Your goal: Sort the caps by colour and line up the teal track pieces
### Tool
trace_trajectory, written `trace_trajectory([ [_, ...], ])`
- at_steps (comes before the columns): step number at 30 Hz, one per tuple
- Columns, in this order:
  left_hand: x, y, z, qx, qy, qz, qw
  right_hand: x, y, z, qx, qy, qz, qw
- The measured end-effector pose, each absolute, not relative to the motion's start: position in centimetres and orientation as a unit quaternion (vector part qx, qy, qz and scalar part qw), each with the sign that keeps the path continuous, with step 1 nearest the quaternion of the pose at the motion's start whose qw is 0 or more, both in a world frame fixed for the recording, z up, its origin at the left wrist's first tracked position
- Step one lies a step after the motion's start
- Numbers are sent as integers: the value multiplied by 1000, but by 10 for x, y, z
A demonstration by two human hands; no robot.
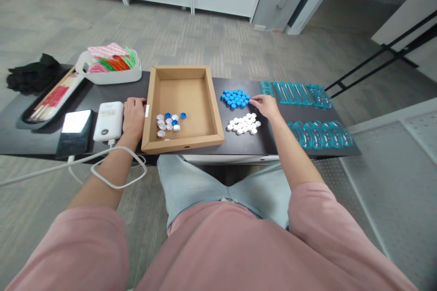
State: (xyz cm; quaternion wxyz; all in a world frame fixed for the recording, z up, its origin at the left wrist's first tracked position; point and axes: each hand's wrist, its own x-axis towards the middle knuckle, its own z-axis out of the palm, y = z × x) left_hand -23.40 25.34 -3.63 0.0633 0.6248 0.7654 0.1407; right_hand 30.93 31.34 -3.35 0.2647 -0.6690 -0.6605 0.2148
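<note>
My right hand reaches over the table, its thumb and fingertips pinched on a blue hexagonal piece at the right edge of a cluster of blue hexagonal pieces. Just below that cluster lies a group of white hexagonal pieces. My left hand rests between a white power bank and the left wall of a shallow cardboard box. It holds nothing that I can see; its fingers are loosely bent towards the box, partly hidden. Inside the box, several white pieces and a few blue ones lie scattered at the near left.
Turquoise clear plastic parts lie in two rows, far and near, at the right. A phone, a white cable, a dark tray, a basket of coloured strips and black cloth occupy the left.
</note>
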Motion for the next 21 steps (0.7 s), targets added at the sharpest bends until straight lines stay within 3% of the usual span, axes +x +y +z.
trace_trajectory([
  [3,-234,253,-36,625,765,145,61,308,315,-27,-681,-657,201,253],
  [9,-233,253,-38,622,763,167,58,245,308,-1,-583,-737,128,317],
  [14,-236,255,-46,627,758,176,35,113,289,14,-367,-894,177,184],
  [18,-236,255,-47,627,761,165,30,42,283,13,-353,-922,152,50],
  [21,-235,254,-44,626,762,166,35,31,286,13,-342,-925,161,29],
])
